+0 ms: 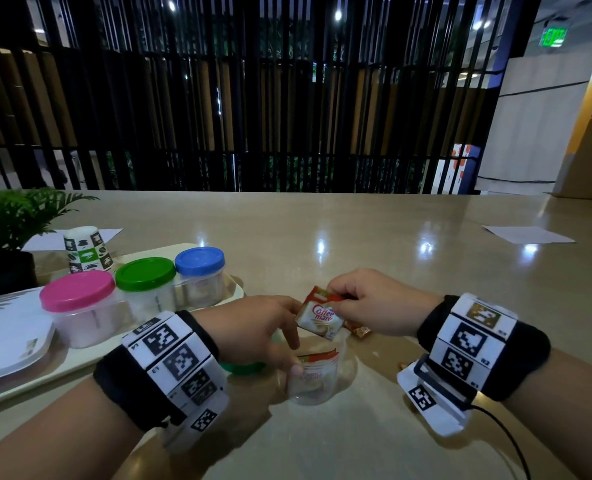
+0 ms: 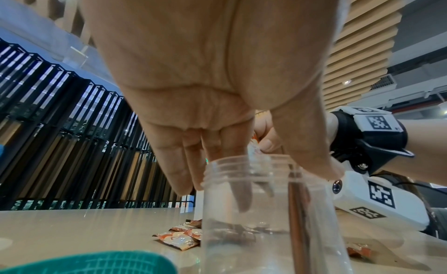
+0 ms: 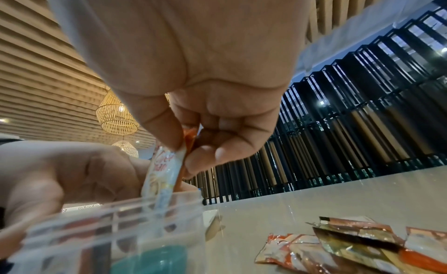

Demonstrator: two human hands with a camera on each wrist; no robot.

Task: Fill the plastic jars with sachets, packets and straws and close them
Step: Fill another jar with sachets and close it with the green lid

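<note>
We're steadying the open clear jar (image 1: 317, 377) with our left hand (image 1: 253, 332) gripping its rim so our right hand (image 1: 374, 301), pinching a creamer sachet (image 1: 320, 317) at its 12 o'clock, can drop it straight in.

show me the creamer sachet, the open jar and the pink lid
creamer sachet (image 1: 319, 315), head view, printed front face
open jar (image 1: 317, 379), head view, clear side wall
pink lid (image 1: 77, 289), head view, flat top
</note>
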